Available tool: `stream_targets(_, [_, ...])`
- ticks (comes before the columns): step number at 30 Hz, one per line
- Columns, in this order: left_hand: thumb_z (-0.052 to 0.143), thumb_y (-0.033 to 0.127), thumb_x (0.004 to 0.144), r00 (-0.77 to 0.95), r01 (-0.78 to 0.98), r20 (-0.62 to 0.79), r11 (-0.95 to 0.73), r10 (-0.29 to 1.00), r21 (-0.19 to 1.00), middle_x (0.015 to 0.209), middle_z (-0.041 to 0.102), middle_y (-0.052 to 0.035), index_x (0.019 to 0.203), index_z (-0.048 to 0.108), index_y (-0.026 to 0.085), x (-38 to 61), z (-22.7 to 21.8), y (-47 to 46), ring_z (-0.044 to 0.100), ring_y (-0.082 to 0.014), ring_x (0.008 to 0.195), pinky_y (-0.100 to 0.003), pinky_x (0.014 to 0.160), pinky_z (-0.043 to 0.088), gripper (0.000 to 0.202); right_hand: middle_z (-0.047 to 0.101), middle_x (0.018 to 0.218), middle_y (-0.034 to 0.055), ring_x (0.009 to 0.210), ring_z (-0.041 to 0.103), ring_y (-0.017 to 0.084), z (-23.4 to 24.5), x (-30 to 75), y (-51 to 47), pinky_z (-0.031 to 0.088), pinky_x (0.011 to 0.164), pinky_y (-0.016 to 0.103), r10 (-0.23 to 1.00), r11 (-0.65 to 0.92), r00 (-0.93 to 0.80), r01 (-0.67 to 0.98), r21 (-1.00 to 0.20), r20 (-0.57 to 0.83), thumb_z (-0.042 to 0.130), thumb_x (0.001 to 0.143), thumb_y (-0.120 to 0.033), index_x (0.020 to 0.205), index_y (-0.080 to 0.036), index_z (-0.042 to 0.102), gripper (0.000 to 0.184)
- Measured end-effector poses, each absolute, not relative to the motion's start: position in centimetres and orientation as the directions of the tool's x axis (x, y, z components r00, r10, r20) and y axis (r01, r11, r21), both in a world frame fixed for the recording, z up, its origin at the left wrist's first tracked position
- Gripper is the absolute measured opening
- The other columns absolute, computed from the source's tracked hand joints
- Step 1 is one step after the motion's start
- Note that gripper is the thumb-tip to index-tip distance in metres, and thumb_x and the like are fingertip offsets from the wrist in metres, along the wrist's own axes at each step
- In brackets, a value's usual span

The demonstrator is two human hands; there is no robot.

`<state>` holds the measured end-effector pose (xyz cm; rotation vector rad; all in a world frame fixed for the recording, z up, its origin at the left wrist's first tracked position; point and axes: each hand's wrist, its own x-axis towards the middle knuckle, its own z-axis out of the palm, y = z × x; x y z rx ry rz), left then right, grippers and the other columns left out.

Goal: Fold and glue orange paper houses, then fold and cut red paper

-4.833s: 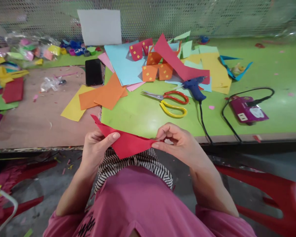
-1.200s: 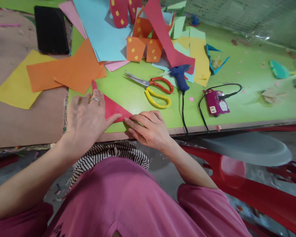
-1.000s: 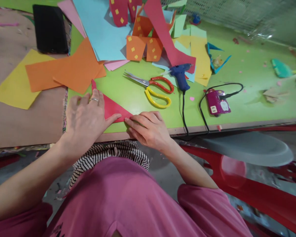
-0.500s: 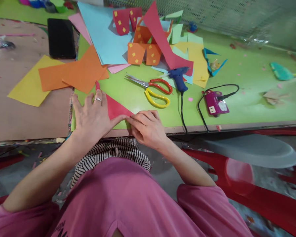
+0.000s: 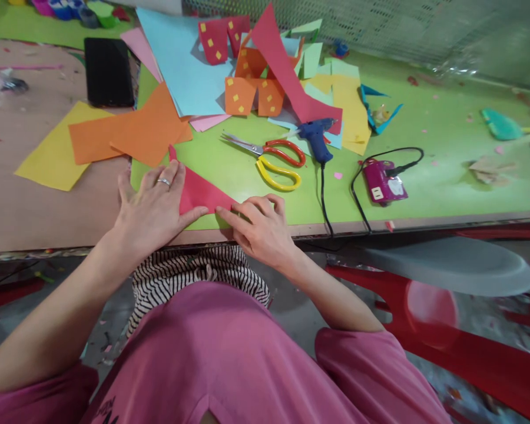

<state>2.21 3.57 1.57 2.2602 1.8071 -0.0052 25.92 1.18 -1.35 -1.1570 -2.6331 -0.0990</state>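
A folded piece of red paper (image 5: 202, 193) lies flat on the green tabletop by its front edge. My left hand (image 5: 152, 203), a ring on one finger, lies spread over its left part, the thumb pointing right along the lower edge. My right hand (image 5: 262, 227) rests at the paper's right corner, index finger extended onto the lower edge and the other fingers bent. Part of the paper is hidden under my left hand. Just beyond are scissors (image 5: 260, 150) with one red and one yellow handle, and a blue glue gun (image 5: 317, 140).
Orange paper (image 5: 132, 132) and yellow paper (image 5: 48, 153) lie left, below a black tablet (image 5: 108, 70). Light blue sheets (image 5: 185, 65) and dotted orange paper pieces (image 5: 239, 97) are at the back. A purple power box (image 5: 382, 181) with a black cable sits right.
My left hand has slid left over the red paper, its thumb drawing away from my right hand. My right index finger has straightened onto the lower edge, and more red paper shows.
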Motion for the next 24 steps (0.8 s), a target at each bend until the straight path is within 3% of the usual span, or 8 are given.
stream_targets(5, [0.032,0.066,0.101,0.232,0.961,-0.137,-0.206,0.963,0.185,0.172,0.029,-0.0228,0.167,0.025,0.011,2.4,1.4,3.4,0.034,-0.0482,0.153,-0.078,0.121,0.013,0.086,0.074,0.113,0.0032,0.114,0.052,0.025,-1.0,26.9,1.0,0.028,0.109,0.048,0.737,0.652,-0.623,0.757,-0.035,0.262,0.057,0.099,-0.018,0.136,-0.029,0.064,0.040])
stream_targets(11, [0.031,0.065,0.102,0.224,0.962,-0.151,-0.193,0.963,0.191,0.172,0.030,-0.0225,0.167,0.024,0.012,2.4,1.6,3.3,0.033,-0.0472,0.154,-0.077,0.122,0.012,0.084,0.072,0.122,0.0047,0.118,0.052,0.025,-1.4,28.7,1.0,0.034,0.106,0.046,0.747,0.625,-0.586,0.780,-0.033,0.314,0.056,0.098,-0.016,0.135,-0.029,0.065,0.040])
stream_targets(19, [0.027,0.071,0.100,0.246,0.933,-0.065,-0.218,0.967,0.284,0.178,0.010,-0.0153,0.170,0.014,0.021,0.6,0.0,2.9,0.002,-0.0438,0.164,-0.075,0.125,0.006,0.088,0.072,0.129,0.0040,0.127,0.053,0.026,-1.5,28.6,1.1,0.035,0.106,0.047,0.747,0.632,-0.585,0.772,-0.063,0.317,0.054,0.098,-0.015,0.133,-0.030,0.064,0.040])
stream_targets(24, [0.025,0.066,0.102,0.245,0.929,-0.017,-0.229,0.969,0.292,0.179,0.008,-0.0139,0.170,0.014,0.022,0.7,-0.3,2.4,0.002,-0.0418,0.165,-0.073,0.126,0.005,0.082,0.074,0.128,0.0043,0.130,0.055,0.026,-1.6,28.4,1.3,0.036,0.107,0.046,0.742,0.634,-0.577,0.770,-0.074,0.341,0.052,0.099,-0.016,0.130,-0.028,0.066,0.036])
